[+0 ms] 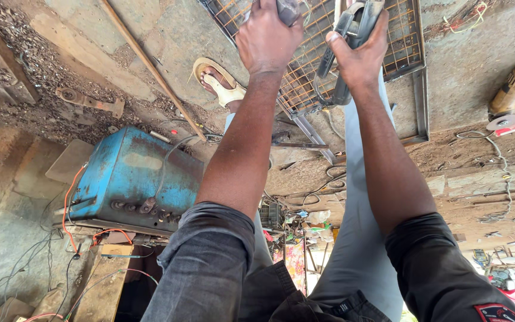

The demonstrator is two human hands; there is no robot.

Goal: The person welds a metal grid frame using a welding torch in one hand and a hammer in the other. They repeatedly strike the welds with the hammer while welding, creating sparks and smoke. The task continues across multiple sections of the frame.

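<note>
Gripping a dark grey power tool with a moulded plastic body [353, 36], the right hand [359, 56] has its fingers curled tight around the handle. The left hand [267, 37] is closed on a grey grip [287, 11] at the far edge of the view, just left of the tool. Both hands sit over a rusty orange wire mesh panel in a grey steel angle frame [409, 53], which lies flat on the rough concrete floor [466, 71]. A sandalled foot [219, 83] rests left of the frame. A thin wooden stick [150, 65] lies diagonally left of it. Near left stands a battered blue metal box with red cables [132, 173]. Far right lies a yellow angle grinder [511, 95].
</note>
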